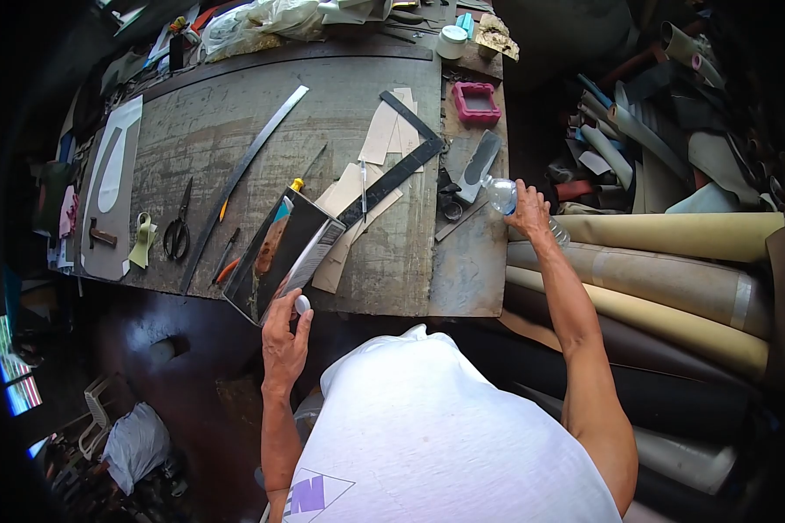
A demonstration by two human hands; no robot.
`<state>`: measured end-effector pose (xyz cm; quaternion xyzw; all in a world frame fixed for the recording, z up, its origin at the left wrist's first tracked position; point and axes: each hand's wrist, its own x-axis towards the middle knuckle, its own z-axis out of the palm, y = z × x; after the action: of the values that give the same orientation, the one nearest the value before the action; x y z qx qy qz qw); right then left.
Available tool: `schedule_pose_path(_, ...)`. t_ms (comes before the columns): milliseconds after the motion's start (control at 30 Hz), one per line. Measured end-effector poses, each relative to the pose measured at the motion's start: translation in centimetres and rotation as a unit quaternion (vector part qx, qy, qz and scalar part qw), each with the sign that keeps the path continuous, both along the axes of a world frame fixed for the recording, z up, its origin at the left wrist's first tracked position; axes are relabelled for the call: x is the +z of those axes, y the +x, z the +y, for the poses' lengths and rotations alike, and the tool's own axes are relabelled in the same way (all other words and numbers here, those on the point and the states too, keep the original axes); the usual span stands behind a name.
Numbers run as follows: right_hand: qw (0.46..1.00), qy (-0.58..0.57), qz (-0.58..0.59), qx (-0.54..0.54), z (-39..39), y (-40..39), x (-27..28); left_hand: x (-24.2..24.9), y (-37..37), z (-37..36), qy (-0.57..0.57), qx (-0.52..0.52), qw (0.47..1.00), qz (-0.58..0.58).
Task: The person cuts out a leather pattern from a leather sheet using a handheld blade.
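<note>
My right hand (530, 212) is wrapped round a clear plastic bottle (501, 193), which lies tilted sideways over the right edge of the workbench. My left hand (285, 340) is closed at the near end of a dark rectangular can (320, 241) with a printed label, tipped at the bench's front edge. A pale round cap (302, 304) shows between its thumb and fingers. Behind the can stick out a yellow-handled tool (297, 185) and pale cut pieces (349, 187). A black metal square (410, 161) lies across those pieces.
Scissors (177, 228), a steel strip (251, 166), a hammer (103, 234) and a white template (113, 170) lie on the workbench (192, 122). A pink tray (476, 103) and a white jar (452, 42) stand at the far right. Rolled material (672, 235) is stacked beside the bench.
</note>
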<state>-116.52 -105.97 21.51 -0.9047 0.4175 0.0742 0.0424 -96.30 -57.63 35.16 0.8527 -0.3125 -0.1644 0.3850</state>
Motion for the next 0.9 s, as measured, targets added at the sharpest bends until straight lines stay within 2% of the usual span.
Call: schedule_pose_path(900,1.000,0.010,-0.017,0.010,3.5,-1.4,0.3,-0.3,0.2,0.0,0.007,-0.007,1.000,0.007)
